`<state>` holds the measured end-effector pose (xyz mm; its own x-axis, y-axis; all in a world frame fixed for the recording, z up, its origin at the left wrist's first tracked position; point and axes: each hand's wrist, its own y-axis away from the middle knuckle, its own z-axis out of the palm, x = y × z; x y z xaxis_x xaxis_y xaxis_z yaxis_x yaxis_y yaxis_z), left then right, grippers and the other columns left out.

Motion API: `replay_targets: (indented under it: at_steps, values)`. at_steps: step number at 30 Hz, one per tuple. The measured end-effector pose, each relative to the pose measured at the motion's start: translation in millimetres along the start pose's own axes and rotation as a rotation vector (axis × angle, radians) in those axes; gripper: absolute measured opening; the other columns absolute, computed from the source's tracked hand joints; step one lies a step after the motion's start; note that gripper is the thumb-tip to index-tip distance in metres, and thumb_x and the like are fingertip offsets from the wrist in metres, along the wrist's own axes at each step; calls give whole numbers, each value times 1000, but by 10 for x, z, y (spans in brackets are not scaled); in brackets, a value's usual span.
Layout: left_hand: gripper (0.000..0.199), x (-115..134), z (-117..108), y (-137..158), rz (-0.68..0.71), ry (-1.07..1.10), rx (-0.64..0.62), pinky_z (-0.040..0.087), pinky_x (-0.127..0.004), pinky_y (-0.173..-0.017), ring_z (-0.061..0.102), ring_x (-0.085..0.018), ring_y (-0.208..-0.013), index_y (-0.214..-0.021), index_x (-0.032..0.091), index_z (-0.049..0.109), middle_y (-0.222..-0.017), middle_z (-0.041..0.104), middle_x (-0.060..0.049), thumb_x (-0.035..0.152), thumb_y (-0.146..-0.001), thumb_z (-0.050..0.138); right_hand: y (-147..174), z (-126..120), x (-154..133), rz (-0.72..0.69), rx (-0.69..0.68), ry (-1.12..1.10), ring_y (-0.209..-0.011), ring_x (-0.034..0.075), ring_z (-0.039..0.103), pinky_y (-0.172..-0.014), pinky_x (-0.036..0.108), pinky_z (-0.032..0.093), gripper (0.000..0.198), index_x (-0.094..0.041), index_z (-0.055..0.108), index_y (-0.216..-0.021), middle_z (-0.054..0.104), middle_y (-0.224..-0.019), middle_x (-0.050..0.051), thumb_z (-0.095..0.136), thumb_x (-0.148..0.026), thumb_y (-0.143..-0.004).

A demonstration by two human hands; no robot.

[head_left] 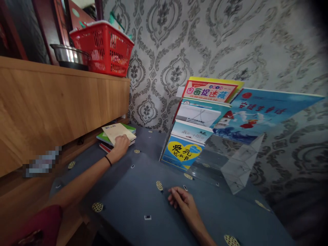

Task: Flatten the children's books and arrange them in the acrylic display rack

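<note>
At the far left of the table, my left hand point(121, 145) grips the near right edge of a cream-covered book point(115, 131). That book lies on top of a small stack, above a green book point(104, 137) and others. The fingers are bent, and their tips are partly hidden. My right hand point(181, 199) rests on the table in front of the book rack, loosely curled with nothing in it. Beyond it, several books stand in tiers in a clear rack point(238, 167), with a blue and yellow book point(182, 152) in front and a large blue picture book point(266, 109) at the right.
A dark grey-blue cloth with pineapple prints covers the table point(133, 194). To the left stands a wooden cabinet point(64, 102) bearing a red basket point(105, 48) and a steel bowl point(70, 56). Patterned wallpaper point(159, 68) rises behind the table.
</note>
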<state>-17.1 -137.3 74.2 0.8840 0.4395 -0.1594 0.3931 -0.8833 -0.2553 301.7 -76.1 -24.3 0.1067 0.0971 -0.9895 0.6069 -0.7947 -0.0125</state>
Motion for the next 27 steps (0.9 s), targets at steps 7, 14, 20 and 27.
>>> replay_targets:
  at_steps: [7,14,20,27]
  values:
    - [26,525,-158,573,284,-48,48,47,-40,-69,66,-30,-85,-98,9,72,-96,67,-22,1,-85,51,-13,153,-70,98,-31,-237,-87,30,73,-65,35,56,63,-19,77,-92,77,-93,15,79,-75,-64]
    - [15,1426,-351,1225,588,44,-42,47,-36,-59,64,-27,-76,-93,13,73,-85,67,-18,15,-80,68,-41,400,-206,236,-139,-523,-98,32,74,-83,44,60,55,-23,73,-98,79,-98,11,72,-72,-73]
    - [30,1565,-213,1399,815,223,-92,55,-40,-68,67,-30,-95,-115,8,66,-112,68,-22,22,-90,58,-6,293,-113,178,46,-423,-94,34,74,-78,42,60,47,-21,73,-90,79,-88,10,88,-52,-59]
    - [38,1373,162,1197,741,427,-7,42,-49,-113,49,-28,-138,-139,14,49,-146,55,-16,23,-104,38,-22,-59,-99,237,-24,-330,-86,29,74,-67,35,58,50,-19,72,-97,79,-89,8,89,-44,-57]
